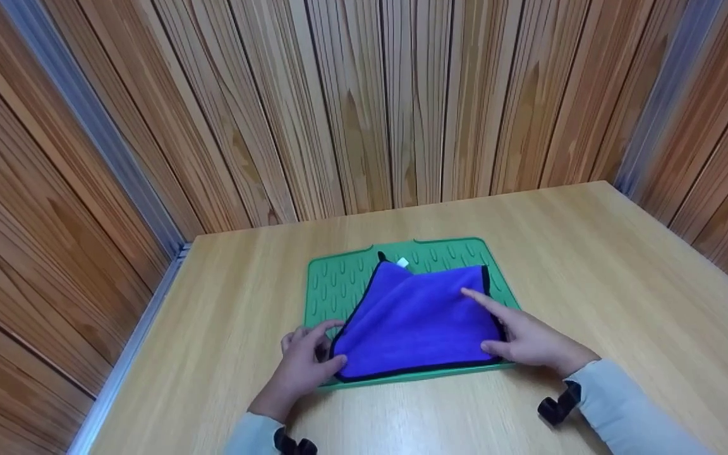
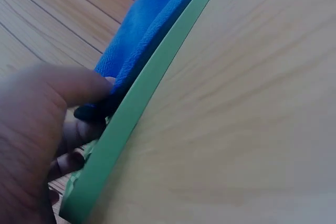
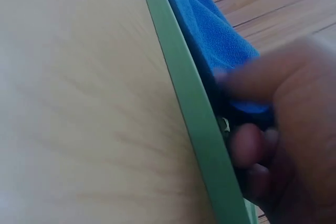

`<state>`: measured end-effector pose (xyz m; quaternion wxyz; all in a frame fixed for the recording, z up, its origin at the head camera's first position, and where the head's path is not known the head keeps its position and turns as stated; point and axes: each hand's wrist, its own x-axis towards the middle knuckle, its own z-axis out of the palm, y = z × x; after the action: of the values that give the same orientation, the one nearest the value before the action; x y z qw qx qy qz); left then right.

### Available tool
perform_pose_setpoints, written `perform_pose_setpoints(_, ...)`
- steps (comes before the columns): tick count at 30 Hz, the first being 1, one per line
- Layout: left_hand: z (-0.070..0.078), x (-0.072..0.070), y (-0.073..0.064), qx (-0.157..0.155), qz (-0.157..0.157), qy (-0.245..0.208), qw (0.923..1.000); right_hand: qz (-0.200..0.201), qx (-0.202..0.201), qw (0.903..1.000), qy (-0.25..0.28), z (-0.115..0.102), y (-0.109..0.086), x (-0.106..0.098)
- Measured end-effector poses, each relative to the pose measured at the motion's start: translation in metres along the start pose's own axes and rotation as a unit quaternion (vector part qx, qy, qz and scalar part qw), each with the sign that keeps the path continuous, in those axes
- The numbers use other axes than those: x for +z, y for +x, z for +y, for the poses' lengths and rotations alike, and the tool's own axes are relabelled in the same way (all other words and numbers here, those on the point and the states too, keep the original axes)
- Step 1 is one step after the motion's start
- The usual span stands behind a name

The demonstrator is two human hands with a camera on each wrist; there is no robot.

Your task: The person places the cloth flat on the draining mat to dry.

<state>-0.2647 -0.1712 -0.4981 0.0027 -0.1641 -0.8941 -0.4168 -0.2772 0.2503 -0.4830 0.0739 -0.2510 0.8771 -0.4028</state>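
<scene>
A blue-purple cloth point(image 1: 421, 322) with black edging lies over a green ribbed mat point(image 1: 333, 287), its folded upper edge slanting and a small white tag point(image 1: 403, 262) showing at the top. With thumb above and fingers below, my left hand point(image 1: 304, 360) pinches the cloth's near left corner. At the near right corner my right hand point(image 1: 528, 338) has its thumb on the cloth and its index finger stretched over the top. In the right wrist view, the other fingers point(image 3: 249, 145) curl under the dark edging, so the cloth is pinched there.
The mat sits on a light wooden table point(image 1: 225, 291), its raised green rim point(image 2: 136, 98) close by the left hand. Wood-plank walls point(image 1: 364, 114) stand behind and at both sides. A black wrist strap point(image 1: 560, 404) hangs from the right sleeve.
</scene>
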Motion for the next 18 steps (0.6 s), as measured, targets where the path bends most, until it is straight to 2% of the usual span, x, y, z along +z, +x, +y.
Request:
perform_pose_setpoints(6, 0.009, 0.004, 0.019, -0.049, 0.048, 0.023, 0.9974, 0.089, -0.014, 0.9957, 0.022, 0.013, 0.013, -0.004)
perform_pose_setpoints(10, 0.017, 0.011, 0.032, -0.068, 0.070, 0.050, 0.9940, 0.127, -0.014, 0.9902, 0.055, 0.017, 0.026, -0.005)
perform_pose_setpoints(15, 0.024, 0.020, 0.041, -0.059, 0.083, 0.070, 0.9923, 0.156, -0.005, 0.9842, 0.084, 0.016, 0.040, -0.003)
perform_pose_setpoints(18, 0.024, 0.022, 0.042, -0.046, 0.098, 0.064, 0.9921, 0.172, -0.006, 0.9809, 0.090, 0.016, 0.045, -0.001)
